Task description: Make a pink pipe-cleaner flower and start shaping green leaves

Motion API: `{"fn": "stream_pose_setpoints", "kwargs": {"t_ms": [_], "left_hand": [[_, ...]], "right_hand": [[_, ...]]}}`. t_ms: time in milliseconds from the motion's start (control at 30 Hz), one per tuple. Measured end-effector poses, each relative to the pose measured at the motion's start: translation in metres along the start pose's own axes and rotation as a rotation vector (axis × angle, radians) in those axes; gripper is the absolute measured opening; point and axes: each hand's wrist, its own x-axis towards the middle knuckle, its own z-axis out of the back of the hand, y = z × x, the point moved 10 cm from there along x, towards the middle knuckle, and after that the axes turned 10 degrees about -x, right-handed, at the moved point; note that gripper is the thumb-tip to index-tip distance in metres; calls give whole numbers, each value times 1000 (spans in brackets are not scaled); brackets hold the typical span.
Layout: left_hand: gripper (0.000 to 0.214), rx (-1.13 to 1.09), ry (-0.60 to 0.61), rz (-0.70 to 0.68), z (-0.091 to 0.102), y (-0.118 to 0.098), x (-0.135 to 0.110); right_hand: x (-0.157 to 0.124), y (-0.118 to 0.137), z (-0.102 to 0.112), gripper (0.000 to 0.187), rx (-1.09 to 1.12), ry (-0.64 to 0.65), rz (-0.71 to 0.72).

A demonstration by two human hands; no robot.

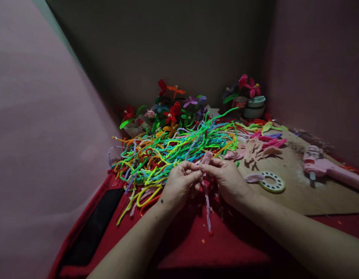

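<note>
Left hand and right hand pinch a pale-pink fuzzy chenille stem, loose end toward the front edge of the red cloth-covered bench. Shaping appears in hand; next move calls for steady pressure.

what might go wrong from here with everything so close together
The pink strip hanging below the left hand and right hand might snag on the tangled fuzzy stems. The right forearm could nudge the ring with holes on the board. The pink gun-shaped tool may be hot; the picture doesn't tell.
</note>
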Motion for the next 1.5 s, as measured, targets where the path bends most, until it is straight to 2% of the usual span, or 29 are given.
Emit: {"fn": "stream_pose_setpoints", "kwargs": {"t_ms": [200, 300, 367, 433, 500, 667, 733, 800, 900, 1000, 1067, 1100, 1167, 1233, 1267, 1333, 1367, 1433, 1500], "left_hand": [[11, 240, -18, 35, 3, -3, -1], [11, 502, 58, -102, 0, -18, 0], [12, 695, 161, -221, -7, -28, -2], [12, 796, 241, -273, -11, -30, -3], [12, 776, 238, -268, -9, -31, -2], [14, 467, 101, -151, -1, -21, 1], [12, 448, 58, -187, -1, -22, 0], [8, 532, 14, -324, -1, -31, -5], [10, 825, 30, -653, -13, -49, -20], [16, 1226, 189, -1007, -42, -50, -44], [20, 1378, 301, -1104, -55, -43, -53], [21, 1374, 314, -1096, -56, -43, -53], [19, 1189, 221, -957, -45, -54, -42], [19, 861, 108, -657, -21, -55, -21], [20, 692, 93, -474, -11, -47, -11], [24, 436, 140, -151, -4, -24, -1], [25, 366, 174, -48, -4, -15, 0], [26, 335, 195, 43, -4, -9, -1], [27, 423, 163, 7, -2, -12, -1]], "right_hand": [[1, 2, 3, 15, -159, 18, 22], [2, 2, 3, 17, -193, 38, 32], [2, -4, 3, 22, -192, 54, -23], [3, -10, 2, 26, -192, 66, -84], [3, -12, 2, 24, -173, 59, -96], [4, -11, 3, 20, -108, 33, -92], [3, -11, 1, 20, -100, 51, -86], [3, -9, 3, 19, -134, 45, -61], [5, -10, 5, 21, -174, 30, -45], [6, -20, 0, 22, -80, 77, -118], [5, -26, -4, 21, 16, 103, -171], [5, -27, -5, 19, 50, 108, -185], [5, -24, -4, 17, 60, 98, -175], [5, -15, -1, 17, -9, 85, -114], [5, -9, 0, 17, -56, 83, -70], [4, 2, 1, 17, -147, 82, 21], [3, 8, 1, 16, -195, 79, 63], [-1, 17, 1, 15, -296, 69, 137], [-5, 25, -1, 15, -404, 50, 211]]}}
